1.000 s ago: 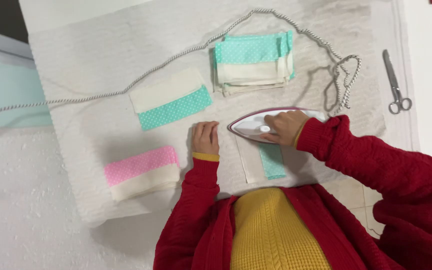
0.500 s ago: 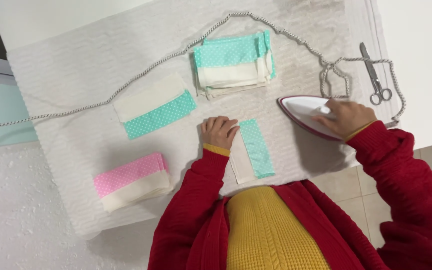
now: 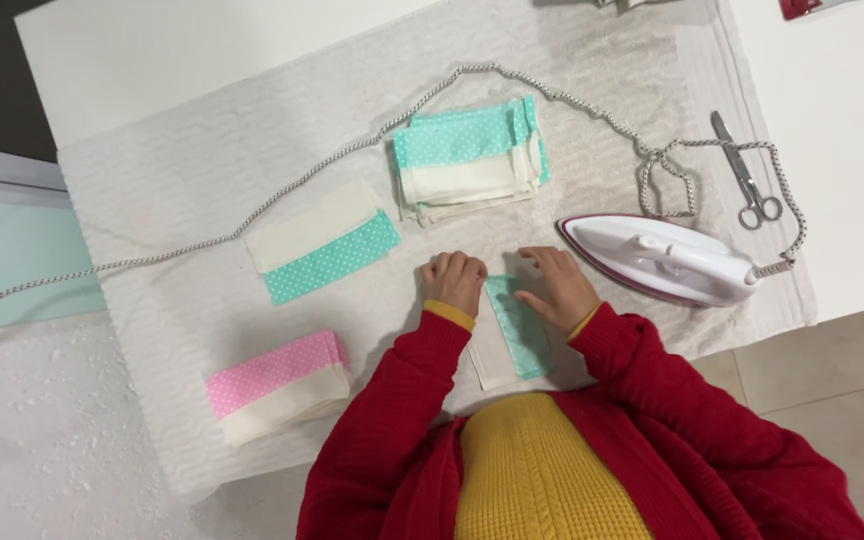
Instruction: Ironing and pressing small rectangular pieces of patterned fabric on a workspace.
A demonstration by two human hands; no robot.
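Observation:
A narrow fabric piece (image 3: 514, 333), half teal with white dots and half cream, lies on the white towel (image 3: 202, 170) just in front of me. My left hand (image 3: 454, 281) rests with curled fingers on its upper left corner. On its upper right edge, my right hand (image 3: 558, 288) presses with fingers spread. The white iron (image 3: 667, 260) with a dark red base sits to the right, no hand on it.
A stack of teal-and-cream pieces (image 3: 467, 160) lies at the back, a single such piece (image 3: 322, 243) to the left, and a pink-and-cream stack (image 3: 277, 386) at the near left. Scissors (image 3: 747, 180) and the iron's braided cord (image 3: 302, 185) lie across the towel.
My right hand slid the iron off the fabric to the right, let it go and came back to the fabric piece. My left hand moved onto the piece's upper corner.

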